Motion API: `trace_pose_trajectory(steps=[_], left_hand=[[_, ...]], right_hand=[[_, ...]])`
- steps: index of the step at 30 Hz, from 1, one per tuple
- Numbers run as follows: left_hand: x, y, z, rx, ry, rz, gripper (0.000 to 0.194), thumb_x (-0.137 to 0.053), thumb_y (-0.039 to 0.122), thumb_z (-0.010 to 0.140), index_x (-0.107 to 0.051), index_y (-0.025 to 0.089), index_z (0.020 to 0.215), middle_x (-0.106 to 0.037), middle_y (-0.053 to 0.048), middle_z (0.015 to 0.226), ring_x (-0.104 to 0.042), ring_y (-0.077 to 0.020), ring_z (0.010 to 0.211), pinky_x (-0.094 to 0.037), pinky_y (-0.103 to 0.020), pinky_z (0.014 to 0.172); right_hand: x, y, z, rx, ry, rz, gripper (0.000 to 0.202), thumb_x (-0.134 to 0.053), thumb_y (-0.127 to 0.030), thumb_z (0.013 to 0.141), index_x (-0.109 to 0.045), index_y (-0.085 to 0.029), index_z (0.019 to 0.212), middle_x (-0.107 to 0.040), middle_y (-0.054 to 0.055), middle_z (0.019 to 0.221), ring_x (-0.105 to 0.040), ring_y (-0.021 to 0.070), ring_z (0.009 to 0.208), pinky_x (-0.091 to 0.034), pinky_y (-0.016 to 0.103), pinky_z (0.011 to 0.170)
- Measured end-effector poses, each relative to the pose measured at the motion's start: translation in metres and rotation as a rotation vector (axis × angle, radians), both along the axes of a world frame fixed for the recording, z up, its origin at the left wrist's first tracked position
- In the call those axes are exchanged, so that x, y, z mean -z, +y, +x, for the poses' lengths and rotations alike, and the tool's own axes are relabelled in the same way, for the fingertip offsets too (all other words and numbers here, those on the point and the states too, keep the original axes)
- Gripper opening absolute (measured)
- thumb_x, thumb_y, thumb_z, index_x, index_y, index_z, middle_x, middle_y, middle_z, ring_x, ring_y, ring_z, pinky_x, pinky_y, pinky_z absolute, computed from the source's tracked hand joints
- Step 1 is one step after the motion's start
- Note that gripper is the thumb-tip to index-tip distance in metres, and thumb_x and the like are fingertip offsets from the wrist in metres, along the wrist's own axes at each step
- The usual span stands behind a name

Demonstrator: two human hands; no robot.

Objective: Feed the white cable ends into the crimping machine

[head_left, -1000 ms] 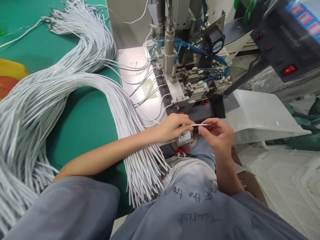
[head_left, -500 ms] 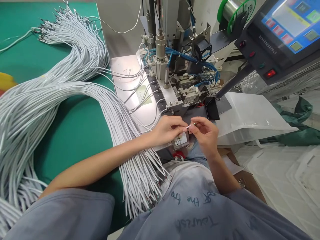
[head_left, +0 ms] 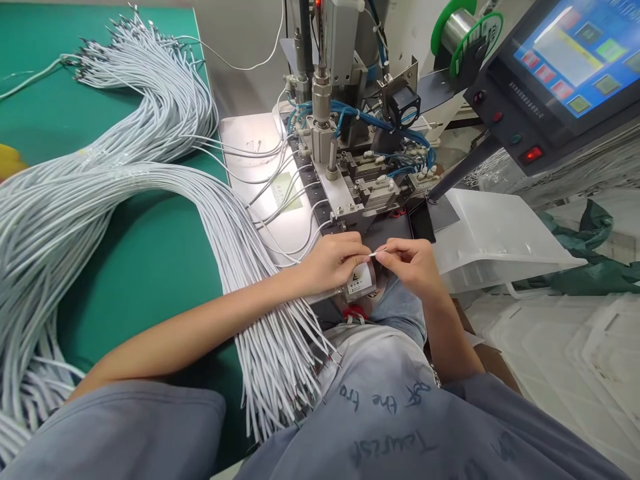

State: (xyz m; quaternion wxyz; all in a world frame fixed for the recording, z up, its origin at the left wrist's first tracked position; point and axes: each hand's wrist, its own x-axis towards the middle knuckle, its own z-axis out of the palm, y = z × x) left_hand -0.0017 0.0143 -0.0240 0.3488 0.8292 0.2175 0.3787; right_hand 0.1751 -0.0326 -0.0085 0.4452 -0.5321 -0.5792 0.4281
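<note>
Just in front of the machine, my left hand [head_left: 340, 260] pinches a white cable [head_left: 373, 254] close to its end. My right hand [head_left: 411, 264] meets it from the other side, thumb and fingertips closed on the thin tip of the same cable. The fine wires at that tip are too small to make out. Under my left forearm runs a large bundle of white cables [head_left: 195, 183], its cut ends fanned out near my lap. A machine [head_left: 327, 153] with metal cylinders and blue air tubes stands just beyond my hands, several white cables leading into its left side.
A green mat [head_left: 150, 280] covers the table at left. A tilted control screen [head_left: 575, 67] and a solder wire spool [head_left: 463, 30] stand at upper right. Below them is a white plastic tray [head_left: 500, 233]. A labelled box [head_left: 361, 280] sits under my hands.
My right hand has turned slightly, and its fingers have closed in more on the cable tip. The left hand keeps its pinch; the whole view has shifted a little.
</note>
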Motion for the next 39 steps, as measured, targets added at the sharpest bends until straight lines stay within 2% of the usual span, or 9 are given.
trace_pose_trajectory(steps=[5,10,17,22,25,29,32,36,39], left_hand=[[0.001,-0.001,0.001,-0.02,0.004,-0.033,0.021,-0.051,0.021,0.087,-0.065,0.013,0.075,-0.054,-0.002,0.062,-0.047,-0.0083,0.057,-0.037,-0.02,0.054],[-0.004,-0.001,-0.001,0.024,-0.021,-0.136,0.019,-0.053,0.022,0.086,-0.065,0.013,0.074,-0.054,0.0,0.06,-0.047,-0.0069,0.054,-0.038,-0.019,0.053],[-0.003,-0.002,0.0,0.002,-0.071,-0.077,0.02,-0.052,0.024,0.087,-0.065,0.014,0.075,-0.055,-0.001,0.061,-0.048,-0.0078,0.057,-0.039,-0.02,0.054],[-0.003,-0.001,-0.002,-0.024,-0.071,0.033,0.02,-0.052,0.023,0.088,-0.063,0.014,0.073,-0.051,0.0,0.059,-0.046,-0.0074,0.054,-0.037,-0.019,0.052],[-0.008,0.002,-0.006,-0.051,0.088,0.226,0.022,-0.045,0.018,0.089,-0.063,0.013,0.077,-0.052,-0.002,0.064,-0.047,-0.0085,0.056,-0.036,-0.02,0.051],[-0.013,0.005,-0.011,-0.083,0.29,0.394,0.027,-0.039,0.014,0.089,-0.063,0.012,0.077,-0.053,-0.003,0.067,-0.044,-0.0093,0.054,-0.033,-0.021,0.048],[-0.011,0.004,-0.009,-0.095,0.252,0.289,0.025,-0.042,0.016,0.089,-0.064,0.013,0.075,-0.053,-0.002,0.066,-0.047,-0.0087,0.056,-0.036,-0.02,0.05],[-0.007,0.003,-0.006,-0.104,0.133,0.056,0.018,-0.052,0.021,0.086,-0.064,0.014,0.075,-0.054,0.0,0.062,-0.05,-0.0077,0.057,-0.039,-0.018,0.053],[-0.008,0.004,-0.006,-0.064,0.183,0.009,0.02,-0.052,0.022,0.087,-0.065,0.014,0.075,-0.054,0.0,0.062,-0.05,-0.0075,0.057,-0.04,-0.018,0.054]], right_hand=[[0.01,-0.001,-0.009,0.087,0.091,0.046,0.013,-0.066,-0.027,0.071,-0.069,-0.016,0.065,-0.033,-0.006,0.051,-0.028,0.0065,0.048,-0.025,0.024,0.046],[0.021,-0.005,-0.022,0.192,0.24,0.169,0.012,-0.066,-0.025,0.073,-0.069,-0.018,0.064,-0.042,-0.004,0.053,-0.034,0.0072,0.05,-0.026,0.024,0.046],[0.017,-0.009,-0.023,0.237,-0.019,0.365,0.007,-0.065,-0.018,0.075,-0.072,-0.019,0.071,-0.052,-0.003,0.055,-0.04,0.0076,0.05,-0.032,0.024,0.047],[0.018,-0.012,-0.035,0.359,-0.009,0.382,0.012,-0.061,-0.022,0.08,-0.07,-0.019,0.074,-0.054,-0.002,0.058,-0.045,0.0095,0.053,-0.035,0.025,0.049],[0.01,-0.007,-0.029,0.294,-0.17,0.386,0.013,-0.06,-0.02,0.08,-0.067,-0.017,0.069,-0.049,-0.003,0.056,-0.04,0.0081,0.051,-0.032,0.024,0.048],[0.002,0.005,-0.012,0.032,-0.177,0.191,0.025,-0.058,-0.023,0.08,-0.057,-0.015,0.056,-0.043,-0.003,0.053,-0.036,0.0069,0.048,-0.028,0.023,0.045],[0.006,0.009,-0.011,0.007,-0.093,0.173,0.025,-0.058,-0.025,0.079,-0.057,-0.015,0.056,-0.043,-0.003,0.053,-0.036,0.0072,0.049,-0.027,0.024,0.045],[0.017,0.008,-0.025,0.175,-0.023,0.253,0.026,-0.058,-0.026,0.08,-0.058,-0.016,0.056,-0.04,-0.004,0.052,-0.035,0.0079,0.05,-0.027,0.025,0.047],[0.022,0.008,-0.03,0.248,0.005,0.254,0.024,-0.056,-0.026,0.081,-0.061,-0.016,0.059,-0.043,-0.003,0.053,-0.037,0.0083,0.05,-0.028,0.025,0.048]])
